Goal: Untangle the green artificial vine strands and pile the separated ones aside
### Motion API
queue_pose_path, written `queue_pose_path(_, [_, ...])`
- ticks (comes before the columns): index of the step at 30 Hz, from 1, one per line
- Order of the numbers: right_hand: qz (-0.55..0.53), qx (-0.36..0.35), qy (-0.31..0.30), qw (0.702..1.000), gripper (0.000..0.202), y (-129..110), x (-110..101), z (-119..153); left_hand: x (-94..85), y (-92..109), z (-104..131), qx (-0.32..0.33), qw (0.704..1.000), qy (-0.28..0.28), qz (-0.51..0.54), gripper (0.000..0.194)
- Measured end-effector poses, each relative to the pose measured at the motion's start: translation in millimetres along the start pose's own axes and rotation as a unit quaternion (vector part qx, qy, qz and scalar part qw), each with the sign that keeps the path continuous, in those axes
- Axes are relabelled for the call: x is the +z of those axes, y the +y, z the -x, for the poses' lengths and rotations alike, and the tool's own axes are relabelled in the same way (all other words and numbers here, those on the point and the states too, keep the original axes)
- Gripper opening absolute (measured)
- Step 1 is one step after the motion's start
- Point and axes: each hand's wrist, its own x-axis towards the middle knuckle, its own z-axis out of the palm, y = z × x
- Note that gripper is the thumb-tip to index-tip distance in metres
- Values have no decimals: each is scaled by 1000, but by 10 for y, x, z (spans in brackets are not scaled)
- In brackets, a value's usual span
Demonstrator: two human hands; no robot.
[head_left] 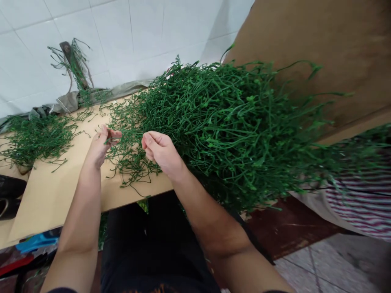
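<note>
My left hand [106, 142] is over the cardboard sheet, its fingers curled around a few thin green stems. A short way to the right, my right hand [160, 151] is closed in a pinch; what lies between its fingertips is too small to make out. Loose curly green stems [134, 167] lie scattered on the cardboard [119, 199] under and between both hands. Against my right wrist rises a large heap of green stems [232, 122] with small bud-like tips. A smaller pile of stems [39, 136] sits at the left.
A large brown cardboard panel [320, 49] stands behind the heap at the right. White tiles [122, 36] form the back wall, with a dark upright post [71, 61] draped in stems. Black cylinders [11, 187] and a blue item [36, 242] are at lower left.
</note>
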Motion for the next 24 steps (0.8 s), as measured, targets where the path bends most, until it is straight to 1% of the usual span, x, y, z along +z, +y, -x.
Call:
queue_pose_path(2, [-37, 39, 0, 999, 42, 15, 30, -43, 116, 82, 67, -7, 996, -73, 47, 64])
queue_pose_path(4, [-52, 71, 17, 996, 39, 3, 36, -56, 157, 136, 98, -13, 988, -134, 79, 71])
queue_pose_path(5, [-55, 83, 25, 995, 38, -6, 30, -57, 157, 150, 107, -12, 983, -161, 91, 71])
queue_pose_path(8, [-65, 91, 30, 993, 37, -16, 2, -60, 148, 147, 138, 3, 965, -233, 117, 61])
queue_pose_path(11, [-76, 80, 24, 994, 38, 8, 2, -75, 219, 127, 191, 19, 957, -268, 113, 54])
queue_pose_path(13, [-77, 77, 20, 994, 39, 23, 15, -81, 294, 123, 219, 25, 959, -267, 90, 46])
queue_pose_path(15, [-74, 73, 18, 994, 40, 22, 21, -74, 347, 118, 221, 34, 967, -250, 44, 45])
queue_pose_path(17, [-69, 62, 21, 995, 41, 13, 14, -57, 354, 100, 194, 68, 974, -211, -42, 44])
queue_pose_path(18, [-64, 56, 24, 996, 41, 12, 9, -47, 345, 85, 172, 95, 973, -186, -101, 42])
queue_pose_path(19, [-56, 49, 25, 997, 41, 18, 4, -36, 331, 68, 145, 124, 965, -159, -169, 38])
queue_pose_path(20, [-45, 42, 27, 998, 42, 32, 4, -24, 318, 52, 117, 151, 950, -130, -239, 34])
queue_pose_path(22, [-16, 27, 28, 999, 43, 80, 20, 4, 309, 28, 53, 193, 906, -81, -369, 24])
queue_pose_path(24, [12, 15, 37, 999, 44, 125, 59, 57, 317, 23, -26, 214, 858, -48, -463, 20])
